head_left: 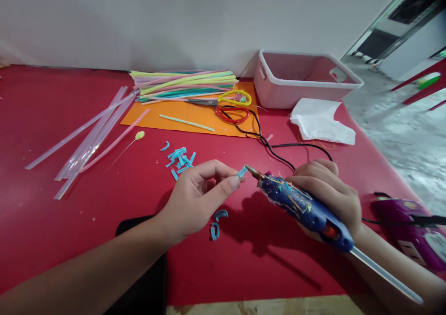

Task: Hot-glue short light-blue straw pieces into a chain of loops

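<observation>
My left hand [198,196] pinches a short light-blue pipe cleaner piece [242,171] between thumb and forefinger. In my right hand [324,192] is a blue glue gun [296,199], smeared with dried glue and glitter. The gun's metal nozzle [254,172] meets or nearly meets the end of the blue piece. A clear glue stick [385,275] sticks out of the gun's back. Behind my left hand lies a small heap of cut blue pieces [179,158]. Two bent blue pieces [215,231] rest on the red table below my fingers.
Coloured pipe cleaners [188,83] and scissors [233,98] lie on orange card [188,125]. Clear glue sticks [94,141] are at left. A pink bin [289,94], white paper [322,122], black cord [275,150] and purple power strip [407,226] occupy the right. A black flat object [146,278] sits under my left forearm.
</observation>
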`<state>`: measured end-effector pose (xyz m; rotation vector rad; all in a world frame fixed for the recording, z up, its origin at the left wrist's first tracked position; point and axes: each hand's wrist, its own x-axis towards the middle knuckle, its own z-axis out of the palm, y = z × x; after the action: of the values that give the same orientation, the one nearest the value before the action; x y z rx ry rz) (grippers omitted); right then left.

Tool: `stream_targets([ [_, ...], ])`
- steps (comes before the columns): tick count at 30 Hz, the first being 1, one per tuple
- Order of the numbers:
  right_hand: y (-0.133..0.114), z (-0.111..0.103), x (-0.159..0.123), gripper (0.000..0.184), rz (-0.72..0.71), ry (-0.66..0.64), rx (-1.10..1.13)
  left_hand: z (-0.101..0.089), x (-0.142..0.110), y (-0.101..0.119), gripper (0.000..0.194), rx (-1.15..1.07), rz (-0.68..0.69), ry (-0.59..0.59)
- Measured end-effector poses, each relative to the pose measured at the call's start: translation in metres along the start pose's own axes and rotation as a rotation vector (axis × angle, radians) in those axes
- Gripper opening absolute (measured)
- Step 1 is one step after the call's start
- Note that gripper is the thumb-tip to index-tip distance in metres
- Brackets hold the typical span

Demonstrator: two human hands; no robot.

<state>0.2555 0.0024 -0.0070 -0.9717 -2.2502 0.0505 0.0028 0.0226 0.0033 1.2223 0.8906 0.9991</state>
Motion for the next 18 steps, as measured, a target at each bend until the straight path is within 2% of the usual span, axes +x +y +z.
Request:
stream_targets([
  [7, 0.0001, 0.0022, -0.0019, 0.014, 0.004, -0.007, -0.004, -0.0004, 0.0010, 0.0019, 0.013, 0.095, 0.064, 0.012],
  [13, 0.0006, 0.0007, -0.0017, 0.012, 0.015, -0.019, -0.013, -0.0019, -0.0015, -0.0024, 0.014, 0.272, 0.192, 0.000],
  [18, 0.0027, 0.0005, 0.0002, 0.012, 0.059, 0.001, -0.127, -0.0034, -0.0034, -0.0056, 0.012, 0.332, 0.272, 0.017],
])
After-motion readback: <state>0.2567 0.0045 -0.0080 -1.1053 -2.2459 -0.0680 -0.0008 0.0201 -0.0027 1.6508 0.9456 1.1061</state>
